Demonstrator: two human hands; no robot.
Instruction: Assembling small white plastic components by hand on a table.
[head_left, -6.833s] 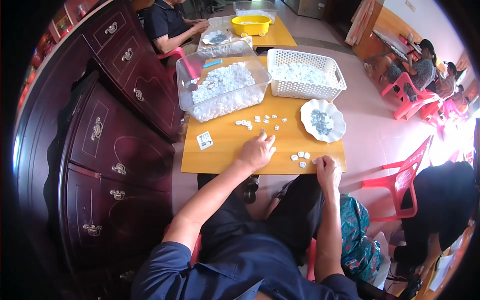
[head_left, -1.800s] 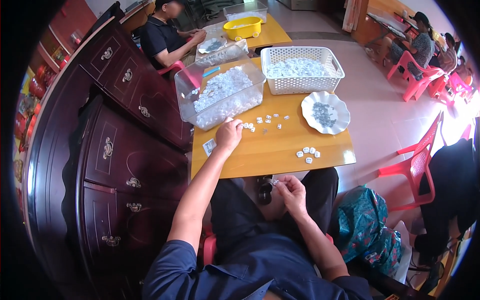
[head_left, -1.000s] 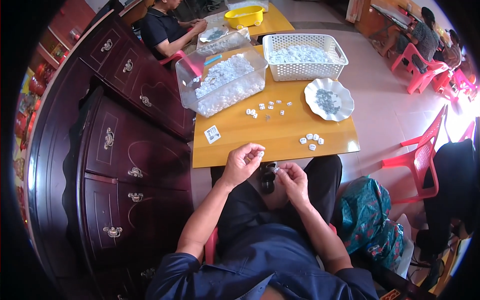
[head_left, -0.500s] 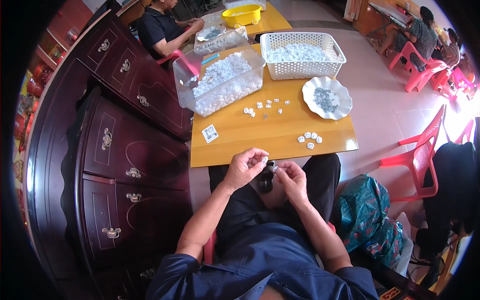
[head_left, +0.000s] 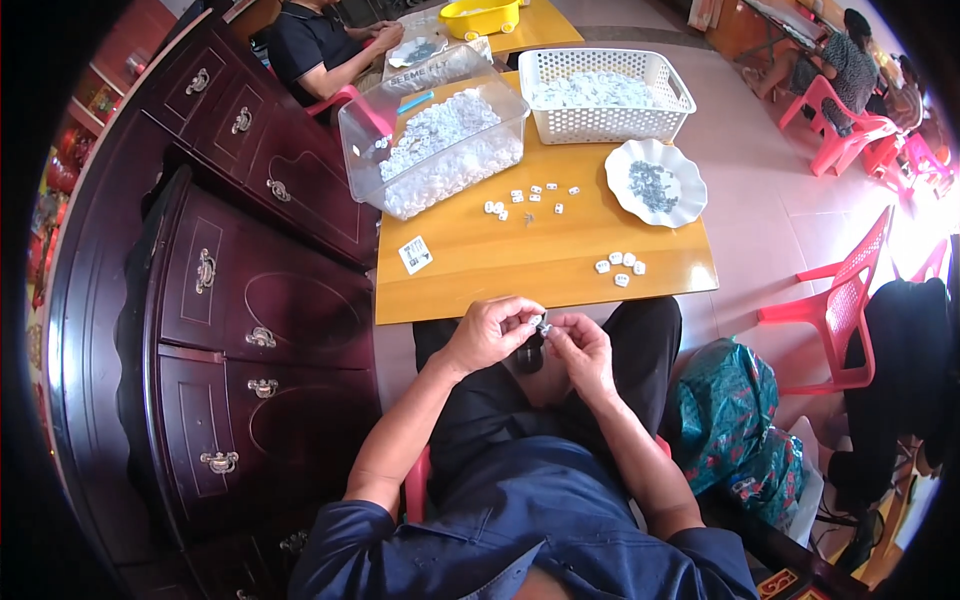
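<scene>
My left hand [head_left: 492,338] is closed in a pinch on a small white plastic piece [head_left: 537,320], just past the table's near edge and above my lap. Close beside it, my right hand [head_left: 582,352] pinches a tiny greyish part whose kind I cannot make out, held up against the white piece. On the wooden table [head_left: 480,275], several matching white pieces with dark marks [head_left: 620,264] lie at the near right. Others are scattered around the middle. A scalloped white plate [head_left: 692,203] at the right holds a heap of small grey parts [head_left: 655,188].
A clear plastic bin [head_left: 437,178] full of white pieces stands at the far left, beside a perforated white basket [head_left: 606,126]. A small printed card [head_left: 414,255] lies at the left. Dark cabinets [head_left: 270,300] flank me; a green bag [head_left: 722,410] and pink chair [head_left: 840,320] are at right.
My hands have come closer together, and the tiny part in the right now meets the white piece in the left. The view has shifted slightly; the things on the table keep their places.
</scene>
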